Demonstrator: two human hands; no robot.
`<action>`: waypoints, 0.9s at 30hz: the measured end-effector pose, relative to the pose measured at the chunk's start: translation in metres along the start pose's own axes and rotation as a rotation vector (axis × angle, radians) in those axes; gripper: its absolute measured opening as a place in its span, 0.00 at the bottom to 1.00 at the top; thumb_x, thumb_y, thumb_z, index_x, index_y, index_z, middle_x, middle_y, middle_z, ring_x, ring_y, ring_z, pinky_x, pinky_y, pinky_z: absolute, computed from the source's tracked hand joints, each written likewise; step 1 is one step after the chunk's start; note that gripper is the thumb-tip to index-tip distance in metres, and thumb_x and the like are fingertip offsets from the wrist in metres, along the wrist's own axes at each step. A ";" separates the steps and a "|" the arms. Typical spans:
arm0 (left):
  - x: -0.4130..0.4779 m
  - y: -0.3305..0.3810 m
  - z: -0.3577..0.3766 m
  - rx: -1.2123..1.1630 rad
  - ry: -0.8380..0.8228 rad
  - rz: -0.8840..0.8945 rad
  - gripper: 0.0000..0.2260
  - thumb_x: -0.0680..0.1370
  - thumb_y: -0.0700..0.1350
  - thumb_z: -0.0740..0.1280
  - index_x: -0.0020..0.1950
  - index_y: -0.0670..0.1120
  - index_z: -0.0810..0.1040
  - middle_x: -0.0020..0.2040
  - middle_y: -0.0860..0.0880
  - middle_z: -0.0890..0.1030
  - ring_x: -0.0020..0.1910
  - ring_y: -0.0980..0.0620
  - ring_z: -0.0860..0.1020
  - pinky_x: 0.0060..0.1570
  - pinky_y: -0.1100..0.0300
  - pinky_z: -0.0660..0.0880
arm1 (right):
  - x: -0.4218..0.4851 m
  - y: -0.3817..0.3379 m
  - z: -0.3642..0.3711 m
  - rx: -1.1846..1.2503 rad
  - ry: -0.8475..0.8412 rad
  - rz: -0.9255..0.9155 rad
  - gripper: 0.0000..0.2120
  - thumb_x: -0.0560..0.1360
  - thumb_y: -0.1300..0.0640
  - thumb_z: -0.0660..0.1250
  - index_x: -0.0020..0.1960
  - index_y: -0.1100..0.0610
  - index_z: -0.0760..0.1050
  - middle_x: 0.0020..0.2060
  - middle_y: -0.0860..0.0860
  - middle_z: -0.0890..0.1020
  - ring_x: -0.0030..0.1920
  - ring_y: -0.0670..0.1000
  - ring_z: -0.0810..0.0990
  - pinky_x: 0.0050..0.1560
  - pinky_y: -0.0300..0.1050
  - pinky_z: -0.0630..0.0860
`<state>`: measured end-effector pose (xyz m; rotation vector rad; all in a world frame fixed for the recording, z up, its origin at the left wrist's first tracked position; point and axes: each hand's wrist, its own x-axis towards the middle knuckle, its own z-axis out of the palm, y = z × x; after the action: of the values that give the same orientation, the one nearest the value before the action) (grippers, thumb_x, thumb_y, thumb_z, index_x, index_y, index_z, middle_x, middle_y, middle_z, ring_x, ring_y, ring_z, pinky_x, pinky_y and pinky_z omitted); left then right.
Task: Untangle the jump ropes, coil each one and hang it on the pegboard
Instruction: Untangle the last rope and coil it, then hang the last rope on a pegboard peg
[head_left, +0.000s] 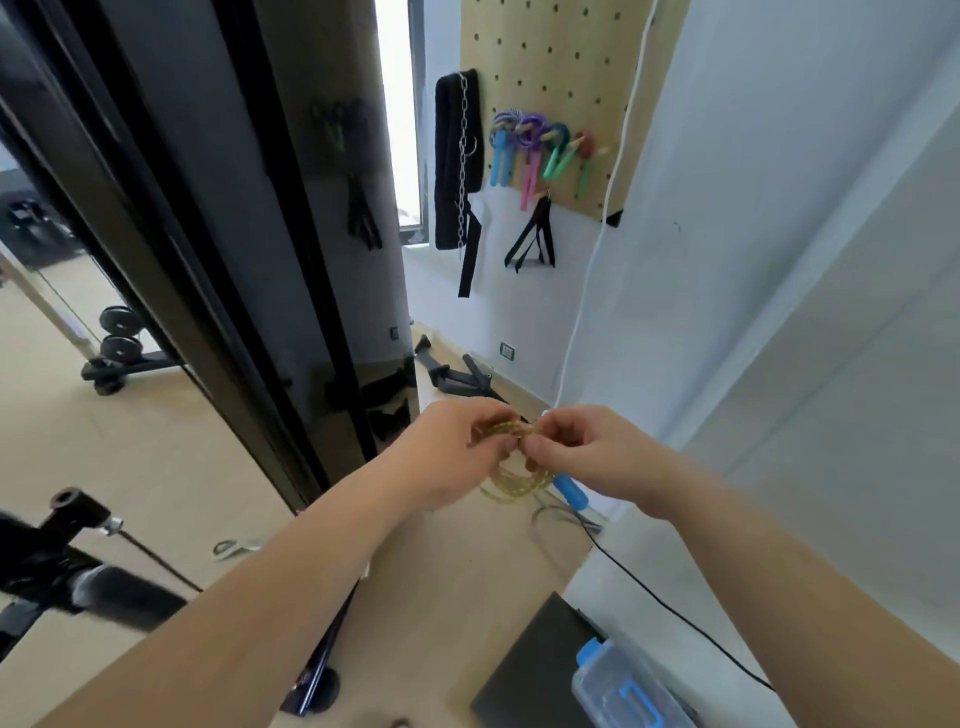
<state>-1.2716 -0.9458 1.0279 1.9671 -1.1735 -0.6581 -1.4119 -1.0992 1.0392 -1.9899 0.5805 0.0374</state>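
A yellow-gold jump rope (517, 480) hangs in a small coil between my hands at the middle of the view. My left hand (452, 452) grips the top of the coil from the left. My right hand (576, 449) pinches the same bundle from the right, fingertips almost touching the left ones. A blue handle (570, 492) shows just below my right hand. On the wooden pegboard (571, 62) at the upper middle, several coiled ropes (540, 148) with blue, pink and green handles hang from pegs.
A black belt with a chain (457, 161) and black strap handles (532, 239) hang by the pegboard. A large mirror (156, 260) fills the left. Black bar attachments (462, 376) lie on the floor. A clear box with blue latches (623, 691) sits at the lower right, beside a black cable (675, 613).
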 end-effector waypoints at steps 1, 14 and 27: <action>0.016 0.000 -0.002 -0.016 0.000 0.019 0.08 0.81 0.46 0.67 0.55 0.57 0.84 0.47 0.57 0.86 0.49 0.55 0.84 0.55 0.50 0.82 | 0.009 0.000 -0.006 0.025 0.021 0.004 0.07 0.80 0.50 0.70 0.49 0.53 0.83 0.44 0.51 0.87 0.43 0.45 0.83 0.53 0.45 0.80; 0.318 -0.017 -0.093 0.024 -0.114 0.124 0.12 0.80 0.41 0.70 0.62 0.50 0.81 0.52 0.55 0.85 0.51 0.57 0.83 0.57 0.57 0.81 | 0.247 -0.011 -0.139 0.074 0.336 0.044 0.06 0.80 0.54 0.71 0.50 0.53 0.85 0.40 0.48 0.86 0.39 0.40 0.81 0.40 0.31 0.75; 0.596 0.003 -0.155 -0.101 -0.131 0.234 0.10 0.80 0.40 0.69 0.60 0.50 0.82 0.49 0.52 0.86 0.48 0.56 0.85 0.54 0.53 0.83 | 0.450 -0.030 -0.304 0.167 0.529 0.043 0.05 0.82 0.56 0.67 0.54 0.50 0.82 0.45 0.47 0.87 0.50 0.47 0.86 0.56 0.48 0.83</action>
<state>-0.8917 -1.4267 1.0895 1.6913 -1.3964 -0.7165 -1.0685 -1.5186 1.0886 -1.8214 0.9298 -0.5085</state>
